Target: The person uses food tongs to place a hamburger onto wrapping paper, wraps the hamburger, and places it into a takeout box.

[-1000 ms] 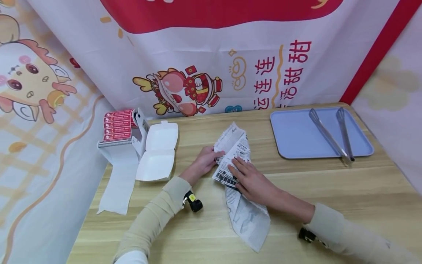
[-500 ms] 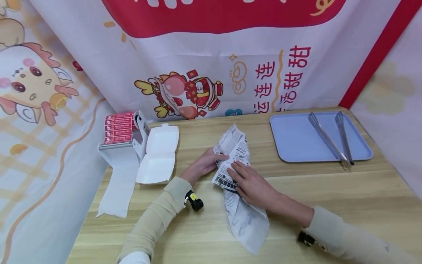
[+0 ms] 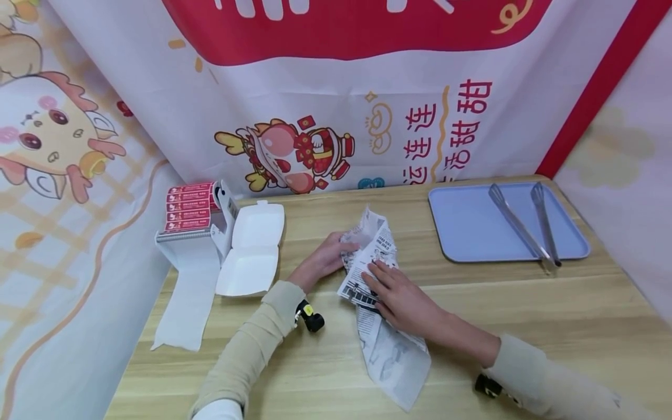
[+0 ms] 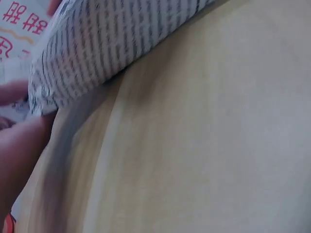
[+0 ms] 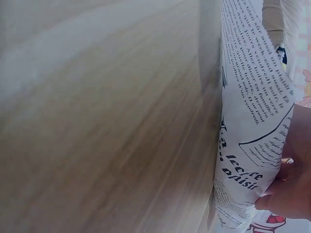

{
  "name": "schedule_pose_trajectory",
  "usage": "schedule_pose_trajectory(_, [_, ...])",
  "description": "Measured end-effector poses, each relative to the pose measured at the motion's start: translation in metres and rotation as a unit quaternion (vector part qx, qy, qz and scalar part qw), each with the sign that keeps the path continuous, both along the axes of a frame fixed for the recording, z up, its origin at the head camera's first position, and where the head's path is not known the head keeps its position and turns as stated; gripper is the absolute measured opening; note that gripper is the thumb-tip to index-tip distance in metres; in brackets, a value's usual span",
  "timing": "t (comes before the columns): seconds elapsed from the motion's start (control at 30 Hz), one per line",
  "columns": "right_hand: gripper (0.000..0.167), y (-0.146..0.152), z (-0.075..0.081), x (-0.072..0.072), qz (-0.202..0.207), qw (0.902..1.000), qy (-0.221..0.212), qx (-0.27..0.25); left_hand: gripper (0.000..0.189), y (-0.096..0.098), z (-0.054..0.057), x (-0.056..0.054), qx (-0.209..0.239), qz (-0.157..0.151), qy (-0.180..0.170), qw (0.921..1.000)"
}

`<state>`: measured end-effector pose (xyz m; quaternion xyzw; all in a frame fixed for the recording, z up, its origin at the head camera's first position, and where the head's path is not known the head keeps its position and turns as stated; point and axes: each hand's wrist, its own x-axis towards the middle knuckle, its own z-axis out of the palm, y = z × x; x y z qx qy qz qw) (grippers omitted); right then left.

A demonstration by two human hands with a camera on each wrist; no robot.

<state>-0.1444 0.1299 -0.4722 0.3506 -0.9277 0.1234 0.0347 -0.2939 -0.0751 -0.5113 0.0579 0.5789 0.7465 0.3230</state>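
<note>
A folded sheet of newsprint-patterned wrapping paper [image 3: 396, 361] lies on the wooden table, its upper part bulging and its tail flat towards me. What is inside the fold is hidden. At its left edge, my left hand [image 3: 326, 256] pinches the paper, thumb on top; the left wrist view shows this grip beside the printed paper [image 4: 112, 43]. My right hand [image 3: 404, 294] rests over the paper's right side, fingers extended across the printed flap. In the right wrist view, the paper [image 5: 257, 102] stands up from the table with the right hand's fingers [image 5: 286, 196] against it.
Left of my hands is an open white takeaway box [image 3: 249, 268]. Beside it stands a dispenser [image 3: 226, 213] with red labels [image 3: 188, 207] and a hanging white strip [image 3: 186, 303]. A blue tray [image 3: 462, 227] with two metal tongs [image 3: 517, 227] lies at the back right.
The head view has tilted up slightly. Both hands keep nearly the same hold, and the paper's upper tip has come down a little.
</note>
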Motion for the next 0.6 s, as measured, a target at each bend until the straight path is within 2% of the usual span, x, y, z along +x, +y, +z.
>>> schedule_pose_trajectory(0.07, [0.064, 0.0, -0.001, 0.0, 0.002, 1.0, 0.001, -0.001, 0.045, -0.002, 0.002, -0.007, 0.01, -0.04, 0.003, 0.9991])
schedule_pose_trajectory(0.13, [0.064, 0.001, 0.0, 0.0, 0.002, 1.0, 0.0, -0.002, 0.046, -0.002, 0.004, -0.017, 0.013, -0.074, -0.014, 0.9971])
schedule_pose_trajectory(0.2, [0.065, 0.003, 0.0, 0.0, 0.003, 1.0, -0.002, -0.001, 0.047, 0.001, 0.007, -0.028, -0.004, -0.102, -0.035, 0.9942])
schedule_pose_trajectory(0.27, [0.065, 0.003, 0.001, 0.0, 0.005, 1.0, -0.005, 0.003, 0.044, 0.004, 0.01, -0.038, -0.027, -0.111, -0.064, 0.9914])
schedule_pose_trajectory(0.33, [0.065, 0.003, 0.001, -0.001, 0.008, 0.9999, -0.007, 0.006, 0.04, 0.006, 0.014, -0.046, -0.05, -0.114, -0.074, 0.9895])
schedule_pose_trajectory(0.43, [0.064, 0.003, 0.0, 0.0, 0.013, 0.9999, -0.008, 0.007, 0.037, 0.007, 0.019, -0.052, -0.076, -0.125, -0.05, 0.9881])
schedule_pose_trajectory(0.53, [0.064, 0.002, 0.0, 0.0, 0.013, 0.9999, -0.005, 0.004, 0.034, 0.008, 0.026, -0.052, -0.089, -0.14, -0.013, 0.9861])
schedule_pose_trajectory(0.6, [0.064, 0.003, 0.0, -0.001, 0.011, 0.9999, 0.001, 0.004, 0.035, 0.007, 0.032, -0.051, -0.094, -0.162, 0.007, 0.9824])
